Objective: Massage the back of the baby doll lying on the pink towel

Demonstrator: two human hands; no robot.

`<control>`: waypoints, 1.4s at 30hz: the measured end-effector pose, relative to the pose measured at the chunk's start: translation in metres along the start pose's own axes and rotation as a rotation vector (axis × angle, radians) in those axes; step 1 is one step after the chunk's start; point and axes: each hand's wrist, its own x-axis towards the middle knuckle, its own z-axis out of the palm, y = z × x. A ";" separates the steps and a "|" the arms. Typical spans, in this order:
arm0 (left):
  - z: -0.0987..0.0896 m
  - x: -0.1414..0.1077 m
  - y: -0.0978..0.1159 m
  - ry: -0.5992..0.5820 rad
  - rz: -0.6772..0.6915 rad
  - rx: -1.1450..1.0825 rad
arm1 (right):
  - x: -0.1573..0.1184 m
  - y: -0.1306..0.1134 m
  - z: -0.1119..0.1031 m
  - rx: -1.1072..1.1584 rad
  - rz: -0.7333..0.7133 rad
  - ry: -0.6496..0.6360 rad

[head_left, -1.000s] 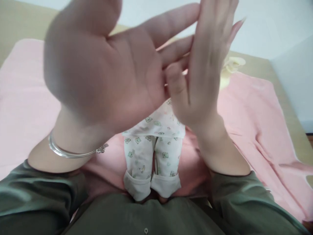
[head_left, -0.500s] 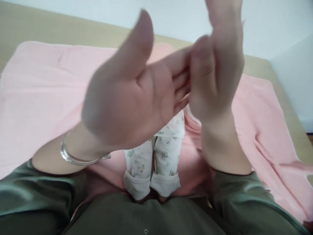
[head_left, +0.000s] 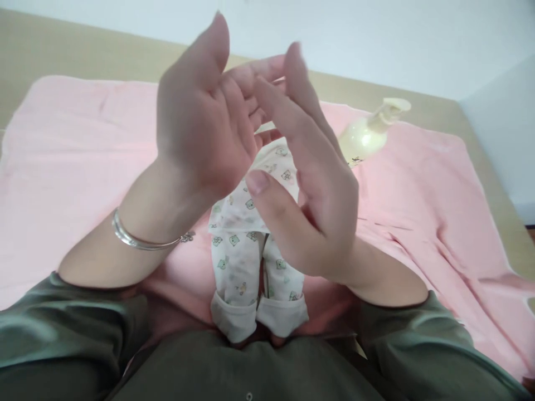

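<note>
My left hand point(head_left: 196, 122), with a silver bracelet at the wrist, is raised palm up with its fingers spread and holds nothing. The fingers of my right hand point(head_left: 317, 184) reach across to touch the fingers of my left; its thumb stands apart and nothing is in it. Below both hands lies a small figure in white printed clothes point(head_left: 238, 264) with folded-up cuffs, whose upper part my hands hide. A pale yellow pump bottle point(head_left: 365, 136) is just behind my right hand, its lower part hidden.
A pink cloth point(head_left: 83, 167) with creases on the right covers most of a light wooden surface point(head_left: 125, 53). A white wall point(head_left: 355, 39) rises behind it. My dark green sleeves and shirt fill the bottom of the view.
My right hand has swung lower and to the left, its fingers now over my left fingers instead of beside their tips. The pump bottle and more of the printed top have come into view.
</note>
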 end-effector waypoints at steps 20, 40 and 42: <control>0.007 0.014 -0.103 0.122 0.165 0.432 | -0.004 0.090 0.040 -0.341 0.135 -0.206; -0.004 0.024 -0.150 0.076 0.180 0.526 | -0.009 0.090 0.045 -0.493 0.198 -0.290; -0.003 0.022 -0.146 0.068 0.192 0.517 | -0.001 0.107 0.037 -0.427 0.176 -0.331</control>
